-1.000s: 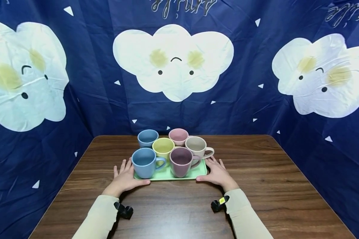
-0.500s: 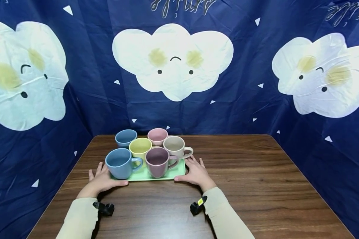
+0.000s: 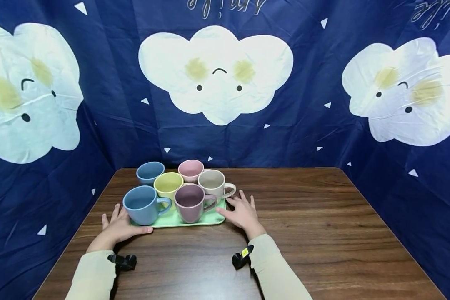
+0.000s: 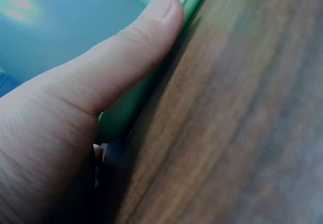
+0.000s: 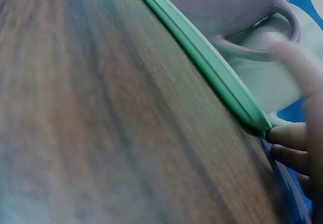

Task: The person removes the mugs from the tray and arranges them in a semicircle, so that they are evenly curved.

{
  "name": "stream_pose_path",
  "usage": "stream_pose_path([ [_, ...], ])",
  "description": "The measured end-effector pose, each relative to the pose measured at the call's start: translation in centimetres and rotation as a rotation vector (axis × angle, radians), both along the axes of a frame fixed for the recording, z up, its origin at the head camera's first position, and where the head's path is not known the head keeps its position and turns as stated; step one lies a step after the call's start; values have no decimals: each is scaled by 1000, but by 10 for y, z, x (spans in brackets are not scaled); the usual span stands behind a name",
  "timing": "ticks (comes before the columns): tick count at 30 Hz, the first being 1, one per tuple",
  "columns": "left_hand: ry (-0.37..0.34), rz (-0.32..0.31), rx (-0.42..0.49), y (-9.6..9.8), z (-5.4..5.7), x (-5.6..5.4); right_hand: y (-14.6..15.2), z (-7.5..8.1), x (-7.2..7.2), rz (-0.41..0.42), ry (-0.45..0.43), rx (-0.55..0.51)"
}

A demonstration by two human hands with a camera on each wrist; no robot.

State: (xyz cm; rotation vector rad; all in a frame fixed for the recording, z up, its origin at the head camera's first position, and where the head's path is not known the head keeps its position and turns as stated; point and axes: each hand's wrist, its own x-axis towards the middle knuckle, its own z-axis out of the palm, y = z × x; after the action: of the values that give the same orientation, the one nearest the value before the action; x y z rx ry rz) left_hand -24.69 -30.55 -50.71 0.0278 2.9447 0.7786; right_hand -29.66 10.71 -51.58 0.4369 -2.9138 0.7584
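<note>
A light green tray point(image 3: 210, 217) lies on the table, bearing several mugs. In front stand a large blue mug point(image 3: 138, 213) and a plum mug point(image 3: 187, 212); behind are a yellow mug point(image 3: 166, 192), a beige mug point(image 3: 210, 189), a pink mug point(image 3: 191, 174) and a second blue mug point(image 3: 149, 177). My left hand point(image 3: 116, 230) holds the tray's near left corner, its thumb point(image 4: 126, 47) along the front rim. At the right end, my right hand point(image 3: 243, 214) has its thumb point(image 5: 298, 62) raised off the rim, while its other fingertips stay beside the corner.
The brown wooden table point(image 3: 303, 233) extends to the right of the tray. A dark blue cloth point(image 3: 116, 125) printed with white clouds hangs behind and at both sides. A black wrist camera point(image 3: 124, 262) sits on the left wrist, another black camera point(image 3: 240, 259) on the right.
Both hands have slid the tray with its mugs to the left across the table. The right thumb has lifted from the front rim and that hand's fingers have spread.
</note>
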Motion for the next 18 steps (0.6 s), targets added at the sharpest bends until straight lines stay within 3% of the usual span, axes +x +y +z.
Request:
stream_pose_path([
  [5, 20, 6, 4, 0, -2, -1, 2, 3, -3, -125, 49, -181],
  [10, 2, 9, -6, 0, -3, -3, 4, 4, -7, -173, 105, -450],
  [13, -6, 10, -6, 0, -3, -2, 3, 5, -11, -140, 114, -629],
  [18, -4, 7, -6, 0, -5, -2, 0, 5, -19, 20, 125, -845],
])
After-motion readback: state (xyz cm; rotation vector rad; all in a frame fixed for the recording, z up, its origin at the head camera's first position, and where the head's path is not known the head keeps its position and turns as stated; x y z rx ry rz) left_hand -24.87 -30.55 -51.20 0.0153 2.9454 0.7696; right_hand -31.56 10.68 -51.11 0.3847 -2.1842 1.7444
